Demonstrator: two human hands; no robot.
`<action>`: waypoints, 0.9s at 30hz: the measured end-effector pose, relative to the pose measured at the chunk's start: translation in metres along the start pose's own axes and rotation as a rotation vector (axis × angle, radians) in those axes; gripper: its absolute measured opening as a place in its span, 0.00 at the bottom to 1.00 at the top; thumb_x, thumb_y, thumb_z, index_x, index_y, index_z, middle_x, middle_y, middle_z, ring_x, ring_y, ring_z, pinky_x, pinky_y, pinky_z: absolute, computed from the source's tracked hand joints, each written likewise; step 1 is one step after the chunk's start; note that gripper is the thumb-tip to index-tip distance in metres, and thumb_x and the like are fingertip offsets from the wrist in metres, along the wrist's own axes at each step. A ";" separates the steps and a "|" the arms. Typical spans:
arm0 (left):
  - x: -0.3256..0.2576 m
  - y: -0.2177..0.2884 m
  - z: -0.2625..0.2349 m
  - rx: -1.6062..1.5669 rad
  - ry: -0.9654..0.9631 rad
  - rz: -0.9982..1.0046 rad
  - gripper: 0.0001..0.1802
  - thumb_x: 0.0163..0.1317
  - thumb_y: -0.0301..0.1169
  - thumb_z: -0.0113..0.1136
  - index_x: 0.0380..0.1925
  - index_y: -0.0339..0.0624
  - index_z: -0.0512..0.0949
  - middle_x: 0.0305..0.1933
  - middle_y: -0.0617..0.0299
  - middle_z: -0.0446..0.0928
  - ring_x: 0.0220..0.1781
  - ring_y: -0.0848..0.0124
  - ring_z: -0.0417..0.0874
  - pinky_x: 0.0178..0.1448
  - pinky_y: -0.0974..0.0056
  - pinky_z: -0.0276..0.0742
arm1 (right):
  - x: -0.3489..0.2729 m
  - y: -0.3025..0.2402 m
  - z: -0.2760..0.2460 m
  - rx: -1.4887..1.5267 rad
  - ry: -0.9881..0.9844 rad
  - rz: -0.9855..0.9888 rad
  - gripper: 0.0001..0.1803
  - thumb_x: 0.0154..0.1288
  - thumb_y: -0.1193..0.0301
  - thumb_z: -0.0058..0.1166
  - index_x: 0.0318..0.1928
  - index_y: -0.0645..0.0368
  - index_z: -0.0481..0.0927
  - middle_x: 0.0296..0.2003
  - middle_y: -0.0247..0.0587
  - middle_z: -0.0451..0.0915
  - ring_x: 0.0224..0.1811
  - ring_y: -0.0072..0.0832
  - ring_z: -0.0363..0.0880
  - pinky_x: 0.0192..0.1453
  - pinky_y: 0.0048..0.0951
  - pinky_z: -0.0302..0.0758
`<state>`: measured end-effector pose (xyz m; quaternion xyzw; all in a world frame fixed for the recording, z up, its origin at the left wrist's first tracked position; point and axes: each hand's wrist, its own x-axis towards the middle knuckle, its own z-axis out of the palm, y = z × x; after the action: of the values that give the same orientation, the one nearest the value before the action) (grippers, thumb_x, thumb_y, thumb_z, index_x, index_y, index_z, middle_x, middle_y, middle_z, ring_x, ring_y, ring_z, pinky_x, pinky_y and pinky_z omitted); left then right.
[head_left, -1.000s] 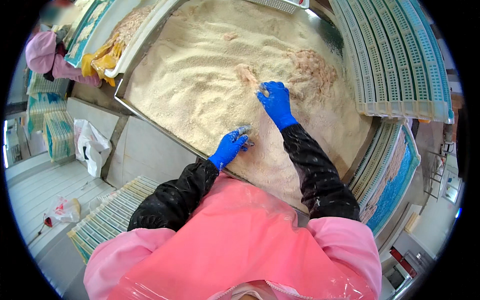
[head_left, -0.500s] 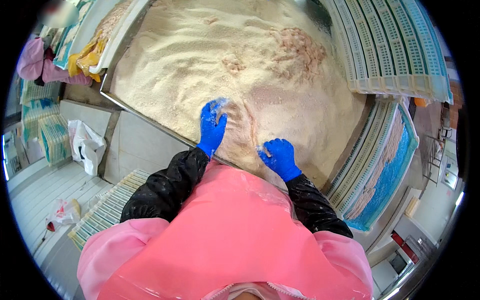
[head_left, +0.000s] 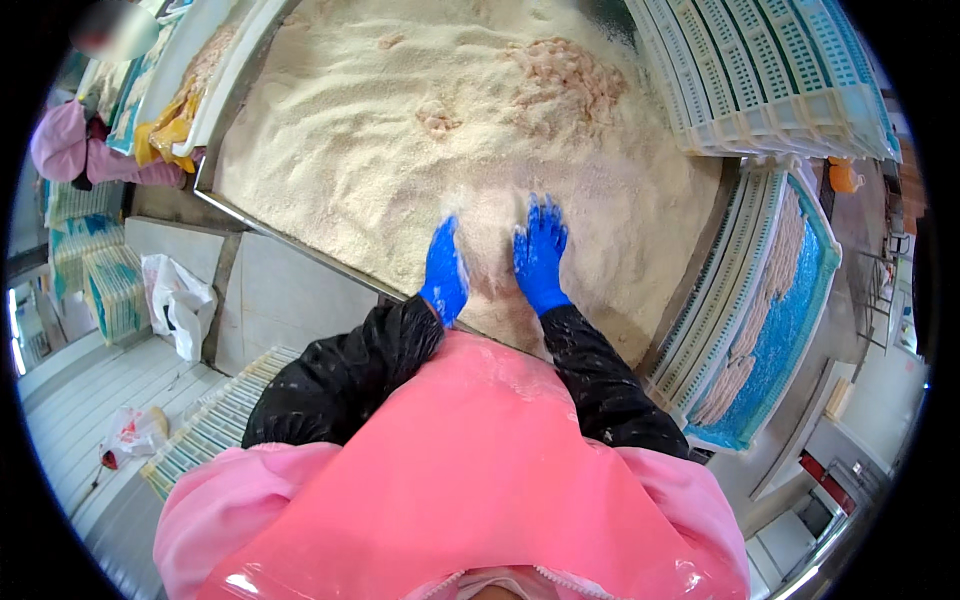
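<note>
So over on the left we've got 2 plastic bags: a white bag (head_left: 178,302) slumped by the grey panels (head_left: 290,300) and a smaller bag (head_left: 133,434) with red on it, lower down. We also see a co-worker (head_left: 60,142) in pink with yellow gloves (head_left: 163,140) at upper left, plus an orange container (head_left: 846,176) far right.

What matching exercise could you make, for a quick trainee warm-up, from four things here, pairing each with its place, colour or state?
1. Left hand
2. Apron
3. Pile of pinkish pieces
4. Right sleeve cover

A. Black
B. Farther from the wearer than item 1, amid pale crumbs
C. Gloved in blue
D. Coral pink

Pairs: 1-C; 2-D; 3-B; 4-A
</note>
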<state>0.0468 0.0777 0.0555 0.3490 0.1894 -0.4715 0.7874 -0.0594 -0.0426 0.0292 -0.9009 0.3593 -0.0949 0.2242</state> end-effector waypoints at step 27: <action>-0.014 -0.021 0.040 0.662 -0.362 -0.561 0.42 0.66 0.63 0.31 0.62 0.36 0.63 0.62 0.47 0.70 0.62 0.58 0.72 0.65 0.56 0.66 | -0.068 0.035 -0.180 1.478 -0.148 0.631 0.15 0.65 0.66 0.54 0.47 0.63 0.78 0.36 0.33 0.78 0.31 0.17 0.68 0.34 0.20 0.65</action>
<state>0.0209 0.0506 0.0839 0.4287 -0.0244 -0.7545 0.4963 -0.1898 -0.0788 0.1708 -0.3797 0.4251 -0.1805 0.8016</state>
